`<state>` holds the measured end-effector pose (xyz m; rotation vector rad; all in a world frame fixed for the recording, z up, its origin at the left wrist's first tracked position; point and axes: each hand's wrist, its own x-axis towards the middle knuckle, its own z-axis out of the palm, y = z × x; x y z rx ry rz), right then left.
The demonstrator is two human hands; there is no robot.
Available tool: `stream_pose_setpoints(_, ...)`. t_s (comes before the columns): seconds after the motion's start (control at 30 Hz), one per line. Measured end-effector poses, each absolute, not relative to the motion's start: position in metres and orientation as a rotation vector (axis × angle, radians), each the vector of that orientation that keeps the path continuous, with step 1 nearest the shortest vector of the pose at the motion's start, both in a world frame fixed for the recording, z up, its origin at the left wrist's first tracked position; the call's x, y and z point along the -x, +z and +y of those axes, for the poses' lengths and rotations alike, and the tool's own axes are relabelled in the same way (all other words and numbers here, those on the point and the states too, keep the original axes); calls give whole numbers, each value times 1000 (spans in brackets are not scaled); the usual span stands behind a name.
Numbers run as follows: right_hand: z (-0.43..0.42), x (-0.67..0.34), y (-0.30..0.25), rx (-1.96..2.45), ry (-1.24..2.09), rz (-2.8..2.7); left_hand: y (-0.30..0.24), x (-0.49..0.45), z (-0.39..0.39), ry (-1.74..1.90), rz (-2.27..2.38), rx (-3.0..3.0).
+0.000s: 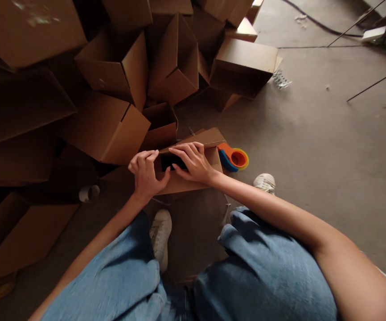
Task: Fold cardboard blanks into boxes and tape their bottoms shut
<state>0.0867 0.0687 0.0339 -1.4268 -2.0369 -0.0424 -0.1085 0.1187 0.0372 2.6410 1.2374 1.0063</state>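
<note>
A small cardboard box (pixel 209 156) stands on the concrete floor in front of my knees, its top flaps partly folded over a dark gap. My left hand (pixel 145 171) grips the box's left end, fingers curled over the flap edge. My right hand (pixel 193 161) lies across the top, fingers stretched and pressing a flap down beside the gap. An orange and blue tape dispenser (pixel 235 157) rests on the floor just right of the box, touched by neither hand.
A large heap of assembled cardboard boxes (pixel 112 76) fills the left and back. A white roll (pixel 89 193) lies by the heap at left. Bare concrete floor (pixel 330 147) spreads to the right, with a cable and thin rods at the far right.
</note>
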Motion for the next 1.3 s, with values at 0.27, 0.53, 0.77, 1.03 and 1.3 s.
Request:
stream_pose_setpoints(0.27, 65, -84, 31, 1462, -92, -2050, 33, 113, 122, 1020, 1181, -2676)
stream_pose_setpoints(0.53, 60, -85, 42, 1415, -129, -2222, 31, 117, 119, 1063, 1219, -2629)
stream_pose_setpoints(0.77, 58, -72, 42, 1549, -89, -2233, 28, 123, 114, 1120, 1182, -2644)
stream_pose_setpoints(1.03, 49, -69, 42, 1692, 186, -2287, 37, 125, 116, 912, 990, -2782)
stream_pose_setpoints(1.3, 48, -73, 50, 1676, 370, -2246, 65, 128, 99, 705, 994, -2917)
